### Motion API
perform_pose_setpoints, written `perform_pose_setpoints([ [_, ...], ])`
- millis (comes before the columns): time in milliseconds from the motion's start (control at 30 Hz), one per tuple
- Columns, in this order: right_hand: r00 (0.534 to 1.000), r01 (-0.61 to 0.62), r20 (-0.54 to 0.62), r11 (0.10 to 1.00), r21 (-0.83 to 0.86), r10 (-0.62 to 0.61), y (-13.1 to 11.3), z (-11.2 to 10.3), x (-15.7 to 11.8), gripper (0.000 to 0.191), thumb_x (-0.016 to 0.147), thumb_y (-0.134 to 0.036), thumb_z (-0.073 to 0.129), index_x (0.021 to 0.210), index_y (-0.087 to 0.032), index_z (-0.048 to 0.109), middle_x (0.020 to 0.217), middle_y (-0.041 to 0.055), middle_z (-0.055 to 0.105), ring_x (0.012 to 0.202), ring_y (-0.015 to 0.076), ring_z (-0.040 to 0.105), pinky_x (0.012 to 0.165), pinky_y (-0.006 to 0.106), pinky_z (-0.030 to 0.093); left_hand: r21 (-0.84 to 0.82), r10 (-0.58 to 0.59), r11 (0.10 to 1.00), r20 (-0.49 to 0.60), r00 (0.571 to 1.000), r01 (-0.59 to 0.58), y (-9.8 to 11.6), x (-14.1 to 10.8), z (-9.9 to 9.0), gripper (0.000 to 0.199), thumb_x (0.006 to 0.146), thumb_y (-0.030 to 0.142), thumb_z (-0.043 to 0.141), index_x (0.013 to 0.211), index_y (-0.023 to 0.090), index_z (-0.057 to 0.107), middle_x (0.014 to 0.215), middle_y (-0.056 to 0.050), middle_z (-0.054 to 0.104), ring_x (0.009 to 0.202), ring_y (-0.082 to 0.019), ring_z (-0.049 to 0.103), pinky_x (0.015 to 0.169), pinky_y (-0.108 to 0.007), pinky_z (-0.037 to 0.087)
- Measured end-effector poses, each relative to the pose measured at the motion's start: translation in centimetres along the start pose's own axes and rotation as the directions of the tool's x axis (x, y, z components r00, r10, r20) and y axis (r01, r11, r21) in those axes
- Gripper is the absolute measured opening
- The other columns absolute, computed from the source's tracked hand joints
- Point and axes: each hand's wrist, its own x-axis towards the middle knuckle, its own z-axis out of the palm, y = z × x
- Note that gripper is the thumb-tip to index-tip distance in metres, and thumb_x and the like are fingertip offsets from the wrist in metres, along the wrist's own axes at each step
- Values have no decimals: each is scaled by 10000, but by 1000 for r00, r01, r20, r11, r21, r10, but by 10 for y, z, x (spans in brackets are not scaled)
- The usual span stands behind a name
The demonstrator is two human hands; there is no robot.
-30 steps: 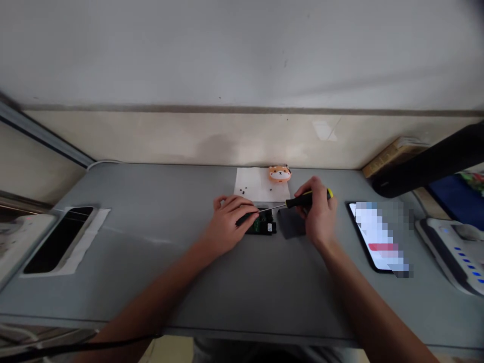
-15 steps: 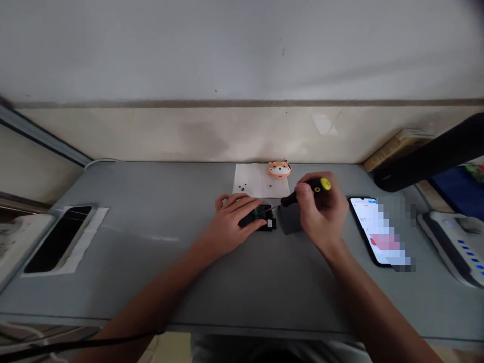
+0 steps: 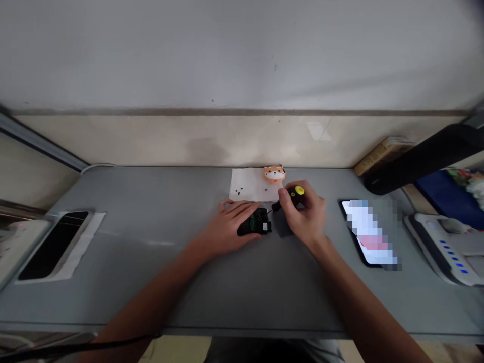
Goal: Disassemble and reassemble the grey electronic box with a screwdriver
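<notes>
A small black device with a green circuit board (image 3: 258, 220) and a white label lies on the grey table. My left hand (image 3: 227, 227) holds it down from the left, fingers along its far edge and thumb along the near edge. A black screwdriver with a yellow end cap (image 3: 293, 195) is gripped in my right hand (image 3: 308, 216). It slants down to the left, its tip by the device's upper right corner; I cannot tell whether the tip touches. Beneath my right hand lies a dark flat patch (image 3: 283, 227), perhaps a thin sheet.
Behind my hands, a white paper (image 3: 249, 182) carries several tiny dark screws and an orange dog-faced case (image 3: 275, 174). A lit phone (image 3: 368, 234) lies to the right, near a grey-white device with blue lights (image 3: 449, 252). Further back is a black cylinder (image 3: 419, 159). A dark phone (image 3: 55, 244) rests far left.
The screwdriver has tilted more upright, and its tip has shifted from over the board towards the device's right edge. My left fingers uncover more of the device. The view has shifted slightly.
</notes>
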Motion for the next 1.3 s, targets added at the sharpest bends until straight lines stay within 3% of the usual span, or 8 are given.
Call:
perform_pose_setpoints([
  [467,996,90,8,995,-50,-90,-3,0,-2,225,947,-384,637,794,-223,604,601,-50,593,482,88,471,508,227,408,-41,-31,999,5,1000,31,4,2,-1,531,1016,548,569,1457,253,544,1415,-108,676,1313,-284,623,1171,-486,369],
  [667,988,151,45,986,-68,-148,-5,1,-4,214,954,-376,641,808,-223,609,606,-55,605,487,85,488,504,218,398,-77,-34,996,6,999,35,7,5,-4,387,995,480,620,1307,251,621,1337,-80,719,1267,-272,648,1138,-473,400],
  [833,984,176,-15,980,-88,-178,-3,6,-4,238,949,-395,641,790,-223,597,587,-57,587,480,84,483,510,214,404,-68,-21,997,5,1000,22,7,5,-4,295,988,447,638,1212,254,640,1357,-71,710,1276,-264,643,1159,-501,365],
  [1133,996,80,-27,996,-49,-81,-4,15,-2,321,942,-502,582,774,-229,557,588,-44,545,491,97,459,514,230,396,-50,-15,999,-12,1000,15,5,5,-3,227,984,444,638,1104,261,696,1341,-77,719,1249,-267,662,1164,-515,358],
  [1300,996,58,70,998,-11,-57,-6,18,4,320,930,-518,585,774,-245,521,586,-46,521,488,106,419,506,238,382,-47,6,999,-45,999,-8,3,7,-3,228,979,463,637,1053,262,715,1296,-71,742,1181,-252,692,1153,-501,371],
])
